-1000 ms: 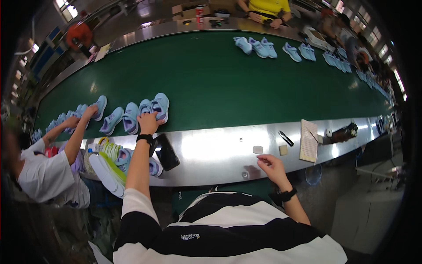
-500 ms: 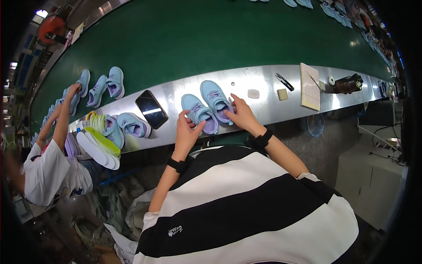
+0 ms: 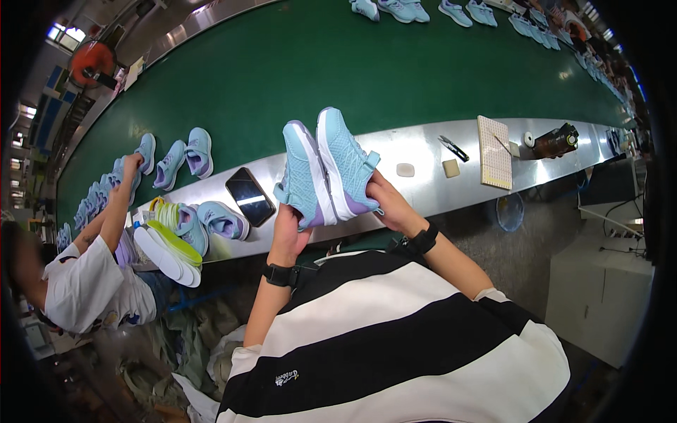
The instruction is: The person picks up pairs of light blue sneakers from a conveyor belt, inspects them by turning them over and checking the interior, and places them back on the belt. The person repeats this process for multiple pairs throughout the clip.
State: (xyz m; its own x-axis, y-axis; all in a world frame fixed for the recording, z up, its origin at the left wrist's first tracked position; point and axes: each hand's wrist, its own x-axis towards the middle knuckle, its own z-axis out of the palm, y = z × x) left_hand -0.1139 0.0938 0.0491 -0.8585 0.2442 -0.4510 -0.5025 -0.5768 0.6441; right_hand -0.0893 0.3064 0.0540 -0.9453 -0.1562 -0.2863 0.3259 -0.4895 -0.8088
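I hold a pair of light blue sneakers with white soles and purple heels upright over the steel table edge (image 3: 423, 151). My left hand (image 3: 290, 227) grips the left sneaker (image 3: 302, 173) from below at its heel. My right hand (image 3: 386, 201) grips the right sneaker (image 3: 344, 158) at its heel side. The two shoes touch side by side, soles facing each other, toes pointing up toward the green conveyor belt (image 3: 338, 63).
A black phone (image 3: 249, 195) lies on the steel ledge left of the shoes. More blue sneakers (image 3: 211, 220) and loose white-green soles (image 3: 169, 247) sit at the left, where a co-worker's arm (image 3: 116, 211) reaches to shoes on the belt. Small blocks, a pen, a pad and a dark bottle lie at the right.
I have lifted the two sneakers off the steel ledge and turned them upright, side by side. The view has tilted slightly.
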